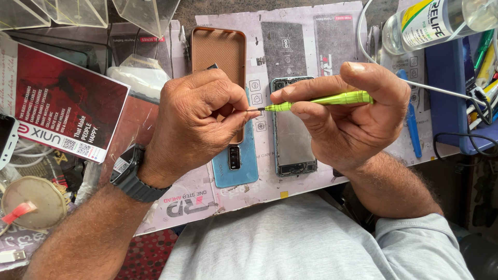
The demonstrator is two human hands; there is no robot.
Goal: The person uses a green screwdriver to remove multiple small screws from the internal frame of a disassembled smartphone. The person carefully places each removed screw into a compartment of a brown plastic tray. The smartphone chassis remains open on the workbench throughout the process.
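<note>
One green screwdriver (321, 99) sits in the right hand (345, 122)'s grip; the left hand (197, 122) pinches its tip above two opened phones (291, 129).

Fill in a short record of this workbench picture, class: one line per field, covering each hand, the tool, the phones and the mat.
Right hand: right hand holds a green screwdriver level, tip pointing left.
Left hand: left hand pinches at the screwdriver tip; whatever it grips is too small to tell.
Wrist: dark watch on the left wrist.
Phones: opened phone lies below the hands; blue back cover beside it; brown case above.
Surface: grey work mat.
Nearby: blue pry tool, clear bottle.
</note>
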